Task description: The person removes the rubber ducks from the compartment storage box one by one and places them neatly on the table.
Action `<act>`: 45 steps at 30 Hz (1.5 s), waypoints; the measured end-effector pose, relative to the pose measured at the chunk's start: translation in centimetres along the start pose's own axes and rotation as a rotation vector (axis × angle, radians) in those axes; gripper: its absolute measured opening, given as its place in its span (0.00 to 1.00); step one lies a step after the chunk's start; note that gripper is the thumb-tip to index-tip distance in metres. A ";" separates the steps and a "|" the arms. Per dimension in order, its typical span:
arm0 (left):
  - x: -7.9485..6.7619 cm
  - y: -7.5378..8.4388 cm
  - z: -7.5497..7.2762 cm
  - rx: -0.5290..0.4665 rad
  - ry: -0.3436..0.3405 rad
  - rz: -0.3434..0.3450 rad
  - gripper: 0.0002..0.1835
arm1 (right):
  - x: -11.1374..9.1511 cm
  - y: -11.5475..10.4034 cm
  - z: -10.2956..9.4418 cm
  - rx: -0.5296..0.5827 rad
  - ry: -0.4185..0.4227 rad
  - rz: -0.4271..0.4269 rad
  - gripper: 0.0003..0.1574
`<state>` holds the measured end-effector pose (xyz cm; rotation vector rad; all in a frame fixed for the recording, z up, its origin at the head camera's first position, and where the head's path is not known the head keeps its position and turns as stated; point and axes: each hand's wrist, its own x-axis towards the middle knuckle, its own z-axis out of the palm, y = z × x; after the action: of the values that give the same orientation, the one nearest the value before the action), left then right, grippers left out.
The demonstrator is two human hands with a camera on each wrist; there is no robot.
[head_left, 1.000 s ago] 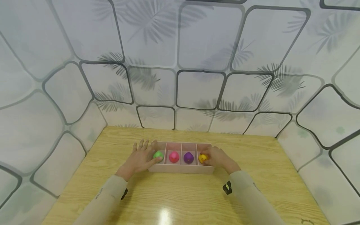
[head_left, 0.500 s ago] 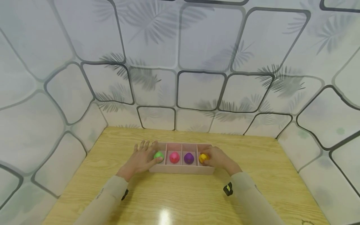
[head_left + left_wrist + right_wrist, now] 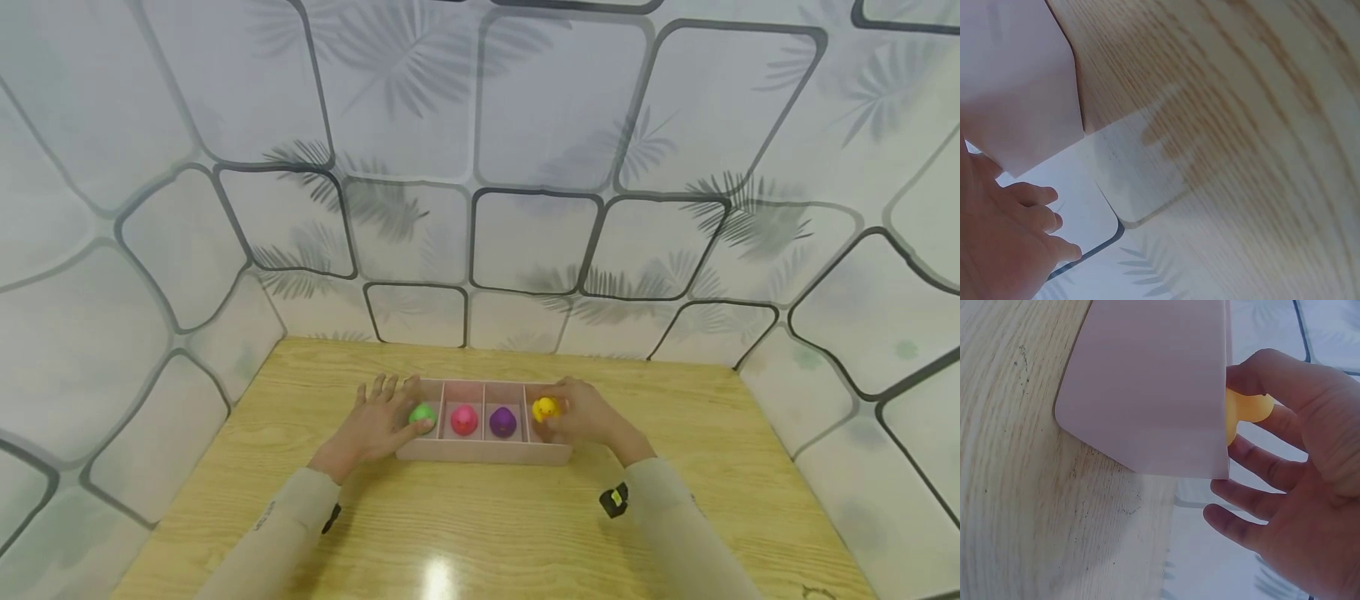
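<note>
A pale pink box with a row of compartments stands on the table. In its rightmost compartment area my right hand pinches a yellow toy duck between thumb and fingers. The right wrist view shows the duck's head above the box's rim, its lower body hidden behind the wall. My left hand rests on the box's left end, fingers spread and thumb reaching across near a green toy duck. A pink toy duck and a purple one sit in the two middle compartments.
The wood-grain table reaches up to walls with a tile-and-leaf pattern at the back and both sides. A black device is at the right wrist.
My right hand has shifted slightly right and upward, with the yellow duck raised and turned in its fingers. The left hand and the other ducks have stayed in place.
</note>
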<state>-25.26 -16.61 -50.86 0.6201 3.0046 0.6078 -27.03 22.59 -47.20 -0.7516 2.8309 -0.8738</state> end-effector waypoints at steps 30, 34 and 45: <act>0.1 -0.3 0.2 0.001 0.009 0.004 0.49 | -2.9 1.9 -2.1 0.094 0.170 0.016 0.23; 0.1 -0.3 0.2 -0.005 0.003 0.001 0.49 | -3.5 2.6 -2.3 0.103 0.169 0.034 0.24; 0.1 -0.4 0.3 -0.015 0.007 0.003 0.50 | -4.9 4.0 -2.9 0.092 0.195 0.130 0.28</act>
<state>-25.47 -16.82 -51.25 0.6225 3.0033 0.6329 -25.09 29.31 -47.32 -0.4899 2.9397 -1.1032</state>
